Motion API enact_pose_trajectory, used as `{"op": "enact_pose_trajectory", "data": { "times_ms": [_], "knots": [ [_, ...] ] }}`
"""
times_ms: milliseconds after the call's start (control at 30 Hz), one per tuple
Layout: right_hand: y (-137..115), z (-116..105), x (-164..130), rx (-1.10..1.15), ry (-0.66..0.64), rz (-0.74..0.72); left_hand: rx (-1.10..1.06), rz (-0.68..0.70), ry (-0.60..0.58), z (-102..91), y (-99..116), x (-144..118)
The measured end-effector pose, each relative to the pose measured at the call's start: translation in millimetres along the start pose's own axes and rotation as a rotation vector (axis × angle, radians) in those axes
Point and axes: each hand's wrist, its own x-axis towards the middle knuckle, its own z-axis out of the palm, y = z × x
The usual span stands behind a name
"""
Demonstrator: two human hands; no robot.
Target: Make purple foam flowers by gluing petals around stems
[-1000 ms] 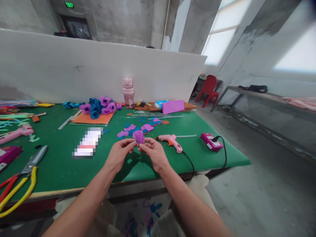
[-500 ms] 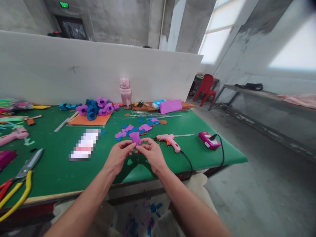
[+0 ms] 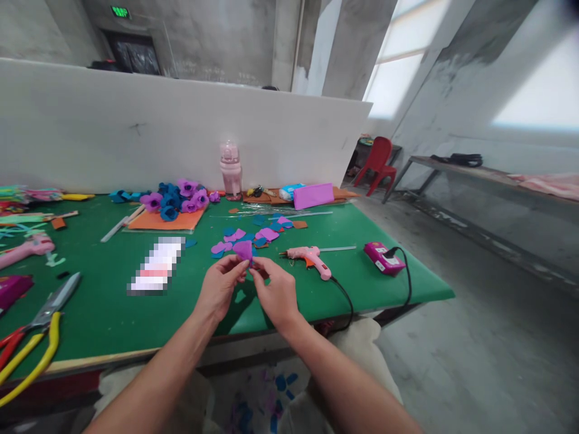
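Both hands meet over the near part of the green table (image 3: 113, 313). My left hand (image 3: 218, 288) and my right hand (image 3: 272, 290) pinch a small purple foam flower piece (image 3: 244, 249) between their fingertips, holding it a little above the tabletop. Just beyond it lie loose purple and blue foam petals (image 3: 253, 235). A pink glue gun (image 3: 310, 258) rests on the table to the right of my right hand, its black cord running off the front edge.
Finished purple and blue foam flowers (image 3: 176, 202) sit on an orange sheet at the back. A pink bottle (image 3: 230, 172) stands by the white partition. Scissors (image 3: 52, 304) and yellow-handled pliers (image 3: 31, 361) lie at the left. A magenta power unit (image 3: 382, 258) is at the right.
My right hand has shifted slightly left and closer to me, closing in on the left hand. The purple piece stays pinched between both hands.
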Motion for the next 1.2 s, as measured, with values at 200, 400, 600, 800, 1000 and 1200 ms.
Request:
{"op": "enact_pose_trajectory", "data": {
  "times_ms": [200, 400, 600, 800, 1000, 1200],
  "knots": [
    [-2.6, -9.4, 5.6, 0.021, -0.003, -0.053, -0.038, -0.012, 0.02, -8.3, 4.9, 5.2],
    [2.6, -11.7, 15.4, 0.455, -0.297, 0.18, 0.015, 0.077, -0.105, -12.0, 9.8, 1.0],
    [1.7, -8.1, 12.1, 0.434, -0.235, 0.117, 0.117, 0.152, -0.179, -9.7, 10.7, -7.0],
    [2.2, -10.2, 13.7, 0.435, -0.178, 0.129, 0.291, 0.251, -0.133, -9.6, 7.4, -8.8],
    [0.0, -9.8, 13.8, 0.411, -0.23, 0.125, 0.308, 0.274, -0.143, -9.8, 7.3, -8.0],
    [3.7, -10.0, 13.8, 0.457, -0.315, 0.167, 0.367, 0.283, -0.137, -8.9, 11.9, -9.3]
  ]
}}
